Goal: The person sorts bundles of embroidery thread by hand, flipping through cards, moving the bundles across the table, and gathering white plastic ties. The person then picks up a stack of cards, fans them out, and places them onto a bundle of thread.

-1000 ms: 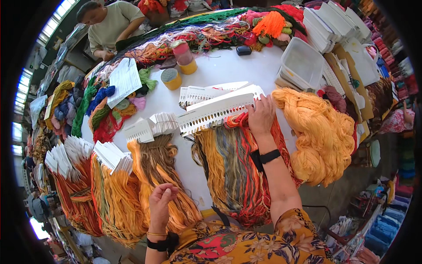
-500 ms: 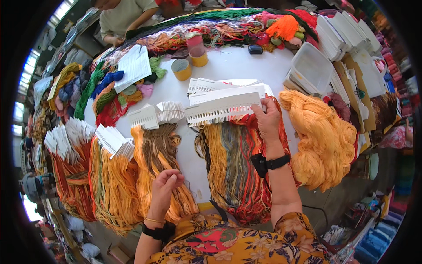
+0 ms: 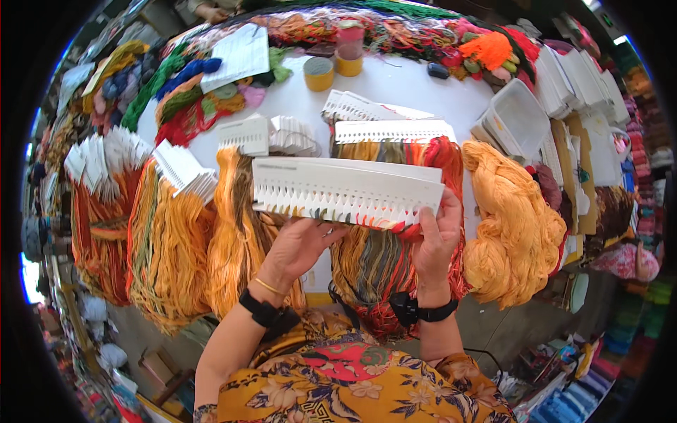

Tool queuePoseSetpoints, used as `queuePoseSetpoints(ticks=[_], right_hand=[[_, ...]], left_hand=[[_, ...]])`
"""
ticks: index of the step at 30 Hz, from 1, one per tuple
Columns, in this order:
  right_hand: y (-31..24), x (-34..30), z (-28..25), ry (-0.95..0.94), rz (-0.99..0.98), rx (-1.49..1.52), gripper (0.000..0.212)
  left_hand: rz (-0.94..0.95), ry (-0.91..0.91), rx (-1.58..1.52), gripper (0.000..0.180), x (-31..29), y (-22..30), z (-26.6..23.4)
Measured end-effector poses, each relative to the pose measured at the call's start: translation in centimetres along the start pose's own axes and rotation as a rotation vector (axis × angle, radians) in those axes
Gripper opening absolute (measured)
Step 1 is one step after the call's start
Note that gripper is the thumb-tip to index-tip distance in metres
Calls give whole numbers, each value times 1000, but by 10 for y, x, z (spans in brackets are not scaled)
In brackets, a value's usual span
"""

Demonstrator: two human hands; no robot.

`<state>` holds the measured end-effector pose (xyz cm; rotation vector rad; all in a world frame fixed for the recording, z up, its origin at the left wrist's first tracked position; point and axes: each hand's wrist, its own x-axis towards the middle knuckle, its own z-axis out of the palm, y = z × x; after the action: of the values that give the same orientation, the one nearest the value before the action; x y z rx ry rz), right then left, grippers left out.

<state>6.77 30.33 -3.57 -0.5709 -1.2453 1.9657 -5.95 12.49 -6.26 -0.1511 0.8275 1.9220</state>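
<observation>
My right hand (image 3: 438,236) pinches the right end of a small stack of long white thread cards (image 3: 345,180), thumb on the front face. Holes run along their lower edge, with yellow, dark and red threads looped through. Below the left half of that edge is my left hand (image 3: 293,247), palm up, its fingers apart and reaching under the cards; the tips are partly hidden. Another white thread card (image 3: 395,131) lies just beyond on the table, its yellow, grey and red thread bundle (image 3: 381,264) hanging toward me, partly covered by the held cards.
Orange-and-brown threads (image 3: 229,211) on punched cards hang left of my hands, with more bundles further left. A big pale-orange skein (image 3: 511,225) lies at right. Beyond are a clear plastic box (image 3: 518,120), tape rolls (image 3: 319,73), a paper sheet (image 3: 236,58) and mixed yarn (image 3: 296,32).
My right hand has lifted the cards off the pile and brought them toward me and left. My left hand has moved up and forward to their lower edge. The view has shifted.
</observation>
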Motion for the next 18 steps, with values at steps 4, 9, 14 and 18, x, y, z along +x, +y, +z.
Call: queuePoseSetpoints(ticks=[4,9,14,18], right_hand=[[-10,-26,16,59,-23,-44,60],[-6,-59,26,-109,130,-124,37],[-46,-59,75,-1122,385,-219,18],[-1,-19,109,-877,-71,-584,11]], left_hand=[[22,-170,-204,44,-14,4,4],[50,-196,-213,40,-54,27,11],[250,68,-327,24,-115,66,-28],[538,-75,-344,18,-187,89,-60]])
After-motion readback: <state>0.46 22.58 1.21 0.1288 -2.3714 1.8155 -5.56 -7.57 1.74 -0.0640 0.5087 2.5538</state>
